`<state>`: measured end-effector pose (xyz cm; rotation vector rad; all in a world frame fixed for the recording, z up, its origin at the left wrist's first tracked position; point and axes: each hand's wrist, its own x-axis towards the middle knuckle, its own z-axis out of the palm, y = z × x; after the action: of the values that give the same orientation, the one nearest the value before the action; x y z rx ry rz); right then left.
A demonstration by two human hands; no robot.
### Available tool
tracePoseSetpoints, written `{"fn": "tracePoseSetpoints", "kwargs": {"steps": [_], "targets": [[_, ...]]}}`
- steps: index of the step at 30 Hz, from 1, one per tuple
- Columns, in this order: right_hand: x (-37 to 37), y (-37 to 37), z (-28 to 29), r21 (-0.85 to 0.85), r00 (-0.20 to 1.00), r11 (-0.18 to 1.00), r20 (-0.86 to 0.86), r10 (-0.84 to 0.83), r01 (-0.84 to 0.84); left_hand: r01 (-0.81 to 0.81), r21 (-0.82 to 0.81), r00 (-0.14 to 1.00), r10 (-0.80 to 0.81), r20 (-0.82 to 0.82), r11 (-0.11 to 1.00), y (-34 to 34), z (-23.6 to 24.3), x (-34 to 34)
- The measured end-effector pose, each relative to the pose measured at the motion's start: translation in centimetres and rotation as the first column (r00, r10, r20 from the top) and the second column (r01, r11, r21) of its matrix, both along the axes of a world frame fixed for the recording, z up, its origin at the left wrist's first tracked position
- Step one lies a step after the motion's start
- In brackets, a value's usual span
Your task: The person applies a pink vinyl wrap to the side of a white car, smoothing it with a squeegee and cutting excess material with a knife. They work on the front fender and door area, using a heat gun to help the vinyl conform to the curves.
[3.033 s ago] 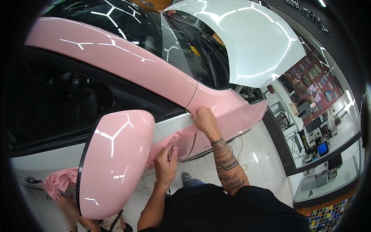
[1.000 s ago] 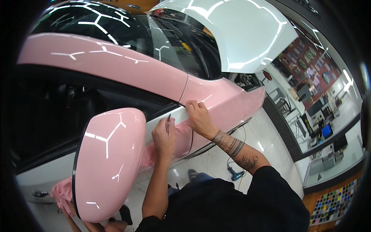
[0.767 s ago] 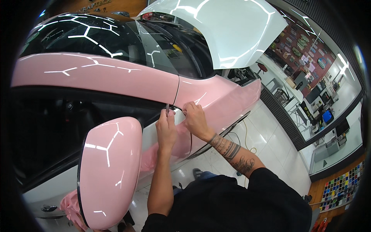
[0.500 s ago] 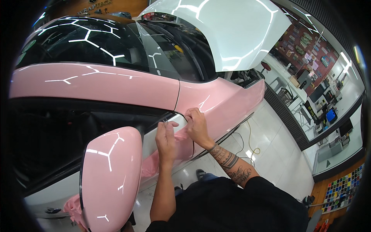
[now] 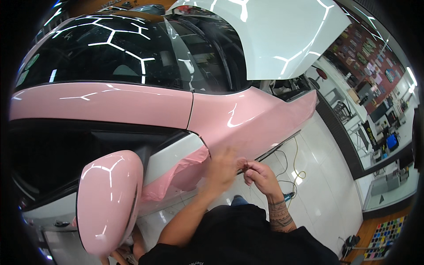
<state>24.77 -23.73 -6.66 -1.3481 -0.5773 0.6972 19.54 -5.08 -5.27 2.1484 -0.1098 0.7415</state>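
Note:
My left hand (image 5: 223, 170) is smeared by motion in front of the pink fender (image 5: 243, 119), its fingers not clear. To its right my right hand (image 5: 261, 175) is closed, thumb against fingers, over the fender's lower edge. A small pinkish bit shows at its fingertips, too blurred to name. Left of my hands, a loose, wrinkled flap of pink vinyl film (image 5: 187, 170) hangs from the car door, apart from both hands. Bare white door panel (image 5: 174, 152) shows above the flap. The pink side mirror (image 5: 108, 198) stands at lower left.
The white hood (image 5: 287, 35) is raised beyond the fender. Cables (image 5: 297, 176) and a blue-ended tool (image 5: 289, 195) lie on the tiled floor at right. Part of another person (image 5: 128, 249) shows below the mirror. A glass-fronted office (image 5: 375, 110) is at far right.
Both hands have left the door's front upper corner and moved right and nearer to me, over the fender. The film flap now hangs free, with more of the white panel in sight.

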Motion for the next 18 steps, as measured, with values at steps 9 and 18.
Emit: {"fn": "tracePoseSetpoints", "kwargs": {"steps": [9, 18], "targets": [[6.1, -12.7, -4.9, -0.124, 0.994, 0.987, 0.059, -0.094, 0.1, -0.506, 0.347, 0.861, 0.487, 0.146, 0.79, 6.0, 1.4, 0.4], [4.0, -34.3, -31.9, -0.787, 0.843, 0.539, 0.046, 0.536, -0.301, -0.545, 0.56, 0.764, 0.645, 0.023, 0.624, 3.9, 2.4, 0.7]]}}
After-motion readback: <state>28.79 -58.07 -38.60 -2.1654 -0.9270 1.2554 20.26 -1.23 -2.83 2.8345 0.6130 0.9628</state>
